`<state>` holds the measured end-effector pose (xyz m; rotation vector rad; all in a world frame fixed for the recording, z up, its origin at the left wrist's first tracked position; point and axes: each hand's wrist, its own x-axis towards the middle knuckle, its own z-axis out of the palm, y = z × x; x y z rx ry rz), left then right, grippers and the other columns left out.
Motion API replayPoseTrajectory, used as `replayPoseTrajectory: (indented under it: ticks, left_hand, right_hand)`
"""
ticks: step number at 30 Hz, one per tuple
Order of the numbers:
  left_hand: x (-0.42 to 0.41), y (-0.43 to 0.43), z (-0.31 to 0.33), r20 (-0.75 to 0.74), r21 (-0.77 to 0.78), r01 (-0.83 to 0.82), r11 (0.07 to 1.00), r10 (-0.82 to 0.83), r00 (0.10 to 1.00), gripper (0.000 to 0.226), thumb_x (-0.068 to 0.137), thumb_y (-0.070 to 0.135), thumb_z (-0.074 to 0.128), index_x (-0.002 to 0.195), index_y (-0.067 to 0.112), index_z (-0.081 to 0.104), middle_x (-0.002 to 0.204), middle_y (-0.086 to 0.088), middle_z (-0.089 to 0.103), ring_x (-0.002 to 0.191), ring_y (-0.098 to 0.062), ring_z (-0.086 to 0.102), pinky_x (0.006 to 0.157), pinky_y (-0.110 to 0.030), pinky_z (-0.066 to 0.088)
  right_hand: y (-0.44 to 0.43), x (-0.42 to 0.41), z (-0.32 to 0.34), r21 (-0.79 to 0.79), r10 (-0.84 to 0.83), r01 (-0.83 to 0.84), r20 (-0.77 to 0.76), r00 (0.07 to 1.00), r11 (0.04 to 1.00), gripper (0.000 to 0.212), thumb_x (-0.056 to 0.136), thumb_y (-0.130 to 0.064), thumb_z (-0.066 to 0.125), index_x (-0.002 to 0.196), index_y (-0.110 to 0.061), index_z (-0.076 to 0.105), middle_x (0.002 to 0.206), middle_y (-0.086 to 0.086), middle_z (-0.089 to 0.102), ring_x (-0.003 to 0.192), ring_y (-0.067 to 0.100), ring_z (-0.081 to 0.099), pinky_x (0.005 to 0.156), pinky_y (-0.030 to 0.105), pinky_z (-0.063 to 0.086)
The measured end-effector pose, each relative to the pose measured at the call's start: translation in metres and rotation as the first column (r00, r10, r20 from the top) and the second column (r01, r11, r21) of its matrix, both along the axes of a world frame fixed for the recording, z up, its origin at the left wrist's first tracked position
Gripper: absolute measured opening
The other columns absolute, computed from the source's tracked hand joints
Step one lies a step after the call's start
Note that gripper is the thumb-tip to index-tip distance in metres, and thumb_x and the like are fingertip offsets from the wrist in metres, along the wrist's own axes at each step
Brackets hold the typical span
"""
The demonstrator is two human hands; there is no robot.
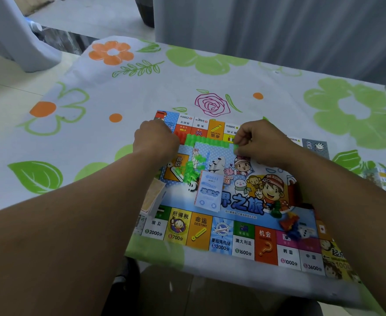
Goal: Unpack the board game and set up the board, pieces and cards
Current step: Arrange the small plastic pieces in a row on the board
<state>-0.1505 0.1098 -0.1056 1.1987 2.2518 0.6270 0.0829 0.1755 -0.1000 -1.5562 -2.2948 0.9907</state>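
Board: the colourful printed game board (pixel 221 233) lies flat on our flower-cloth bench (pixel 96 99).
Right: our right grip (pixel 260 142) pinches a small green plastic house (pixel 235 148) at the end of the green house row (pixel 208 141).
Left: our left grip (pixel 156 140) is curled; whether it holds anything we cannot tell.
Care: we judge the house should seat flush, without nudging its neighbours.

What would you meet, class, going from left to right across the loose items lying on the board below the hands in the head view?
Stack of yellow cards → heap of loose green plastic houses → stack of pale blue paper notes → dark green plastic pawn → white die.
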Motion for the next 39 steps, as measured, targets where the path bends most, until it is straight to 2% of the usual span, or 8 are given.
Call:
replayPoseTrajectory:
  ticks: [3,8,14,22,31,34,37,39]
  left_hand:
    - [0.0,0.0,0.0,-0.001,0.001,-0.002,1.0,0.002,1.0,0.028,0.09,0.016,0.056,0.116,0.01,0.064,0.12,-0.013,0.062,0.107,-0.031,0.061,0.091,-0.047,0.056]
    - [-0.001,0.001,-0.001,0.001,-0.001,-0.005,1.0,0.005,1.0,0.028,0.091,0.017,0.056,0.117,0.01,0.064,0.121,-0.012,0.062,0.107,-0.031,0.061,0.09,-0.046,0.056]
    - [-0.001,0.001,-0.001,0.005,-0.001,0.002,1.0,-0.002,1.0,0.031,0.089,0.017,0.056,0.118,0.011,0.063,0.122,-0.013,0.061,0.11,-0.032,0.059,0.093,-0.047,0.055]
    - [-0.002,0.001,-0.002,0.006,0.0,0.001,1.0,-0.001,1.0,0.03,0.09,0.017,0.056,0.118,0.011,0.063,0.122,-0.013,0.061,0.109,-0.031,0.06,0.092,-0.047,0.055]
    - [-0.002,0.002,-0.003,0.003,0.002,0.003,1.0,-0.003,1.0,0.03,0.09,0.017,0.056,0.118,0.009,0.064,0.121,-0.013,0.062,0.109,-0.032,0.059,0.092,-0.048,0.055]
    - [-0.002,0.002,-0.003,0.007,0.002,-0.003,1.0,0.002,1.0,0.03,0.088,0.016,0.055,0.116,0.01,0.063,0.12,-0.013,0.062,0.109,-0.032,0.059,0.093,-0.047,0.054]
    - [-0.002,0.002,-0.003,0.003,-0.002,-0.002,1.0,0.002,1.0,0.031,0.088,0.016,0.055,0.117,0.01,0.063,0.12,-0.013,0.062,0.109,-0.032,0.059,0.093,-0.047,0.054]
    - [-0.001,0.002,-0.003,-0.003,0.001,0.0,1.0,0.0,1.0,0.03,0.088,0.017,0.056,0.116,0.01,0.064,0.121,-0.013,0.062,0.109,-0.032,0.059,0.093,-0.047,0.054]
  right_hand:
    - [0.001,-0.002,-0.004,0.035,-0.003,0.003,-0.007,1.0,0.999,0.02,0.08,-0.007,0.082,0.091,-0.016,0.068,0.082,0.0,0.067,0.081,0.019,0.065,0.076,0.034,0.054]
    - [0.001,-0.006,-0.004,0.053,0.008,-0.007,-0.003,1.0,0.999,0.022,0.08,-0.009,0.083,0.098,-0.012,0.071,0.083,-0.002,0.066,0.078,0.012,0.063,0.074,0.032,0.053]
    - [0.0,-0.008,-0.002,0.048,0.005,-0.005,0.003,1.0,0.999,0.023,0.079,-0.009,0.083,0.098,-0.012,0.071,0.085,0.001,0.067,0.086,0.022,0.067,0.08,0.038,0.056]
    - [-0.002,-0.01,-0.001,0.047,0.0,0.0,0.014,1.0,0.999,0.023,0.08,-0.008,0.082,0.098,-0.015,0.069,0.083,-0.005,0.064,0.08,0.013,0.062,0.071,0.026,0.048]
    - [-0.003,-0.017,0.013,0.088,-0.01,0.012,-0.023,1.0,0.996,0.017,0.079,-0.012,0.082,0.091,-0.014,0.07,0.081,-0.003,0.064,0.077,0.015,0.062,0.071,0.031,0.051]
    - [-0.012,-0.039,0.021,0.112,0.12,-0.116,-0.033,0.992,0.987,0.008,0.083,-0.013,0.078,0.086,-0.014,0.071,0.078,-0.007,0.064,0.074,0.01,0.061,0.072,0.03,0.049]
    - [-0.022,-0.06,0.021,0.069,0.251,-0.257,0.082,0.964,0.964,0.011,0.088,-0.024,0.075,0.097,-0.02,0.071,0.079,-0.011,0.059,0.07,0.005,0.055,0.065,0.025,0.039]
    - [-0.026,-0.068,0.017,0.087,0.274,-0.293,0.178,0.945,0.952,0.017,0.09,-0.034,0.072,0.1,-0.021,0.07,0.081,-0.014,0.054,0.075,0.008,0.055,0.066,0.026,0.039]
